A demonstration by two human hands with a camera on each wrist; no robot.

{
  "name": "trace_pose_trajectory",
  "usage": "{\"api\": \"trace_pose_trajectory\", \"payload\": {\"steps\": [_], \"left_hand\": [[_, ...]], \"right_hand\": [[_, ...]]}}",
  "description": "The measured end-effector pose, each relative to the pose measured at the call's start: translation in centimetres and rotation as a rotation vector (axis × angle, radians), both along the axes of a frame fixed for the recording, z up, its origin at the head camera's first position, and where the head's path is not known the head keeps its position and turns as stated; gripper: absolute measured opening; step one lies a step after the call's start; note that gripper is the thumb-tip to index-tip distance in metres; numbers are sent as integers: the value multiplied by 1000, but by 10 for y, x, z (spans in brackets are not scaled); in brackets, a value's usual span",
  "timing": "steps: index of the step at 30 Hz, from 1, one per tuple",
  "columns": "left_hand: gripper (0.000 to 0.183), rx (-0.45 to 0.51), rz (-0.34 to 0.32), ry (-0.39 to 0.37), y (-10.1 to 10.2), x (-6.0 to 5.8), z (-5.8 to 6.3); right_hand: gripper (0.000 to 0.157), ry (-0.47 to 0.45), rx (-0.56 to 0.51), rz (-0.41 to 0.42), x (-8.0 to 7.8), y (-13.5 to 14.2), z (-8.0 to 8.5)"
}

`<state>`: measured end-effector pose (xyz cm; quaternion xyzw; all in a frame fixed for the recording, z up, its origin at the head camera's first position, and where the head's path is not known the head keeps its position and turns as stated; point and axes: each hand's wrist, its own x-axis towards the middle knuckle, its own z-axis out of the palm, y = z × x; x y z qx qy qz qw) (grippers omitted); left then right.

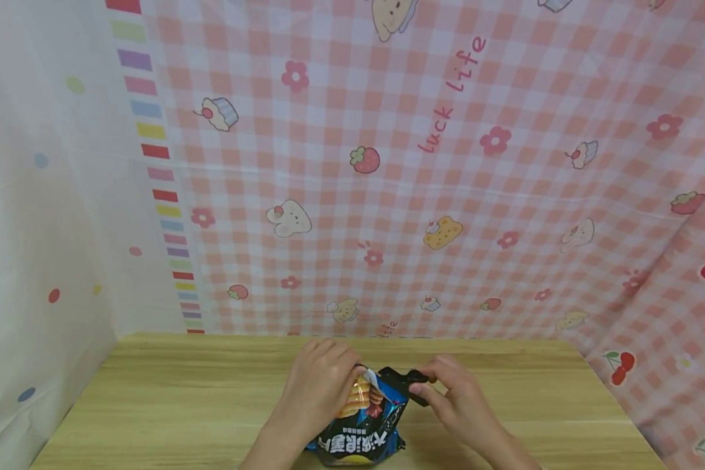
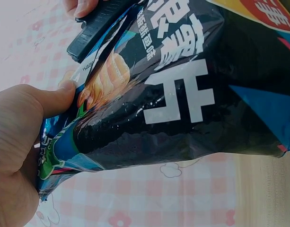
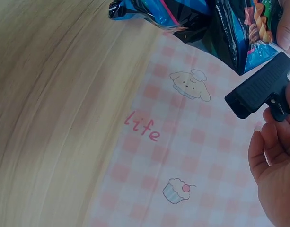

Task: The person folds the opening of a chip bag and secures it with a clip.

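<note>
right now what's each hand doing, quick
Left hand: fingers grip the top of the snack bag.
Right hand: fingers pinch the black clip at the bag's top.

Bright, even, soft light; faint shadows; wrist views slightly blurred.

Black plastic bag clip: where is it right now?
In the head view the black plastic bag clip is pinched in the right hand, at the top right corner of the dark blue snack bag that the left hand grips, above the wooden table.
</note>
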<state>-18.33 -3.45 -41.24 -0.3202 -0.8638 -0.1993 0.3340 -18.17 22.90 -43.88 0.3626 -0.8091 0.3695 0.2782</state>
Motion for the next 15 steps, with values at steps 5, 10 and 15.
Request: {"api": "trace_pose_trajectory", "payload": {"steps": [5,10,15], "left_hand": [[11,5,-1,2,0,0,0],[13,15,-5,6,0,0,-1],[12,3,2,7,0,0,-1]], "right_hand": [[30,-20,4,6,-1,-4,1],[29,4,-6,23,-3,-9,1],[27,-31,-5,19,-4,-12,0]]}}
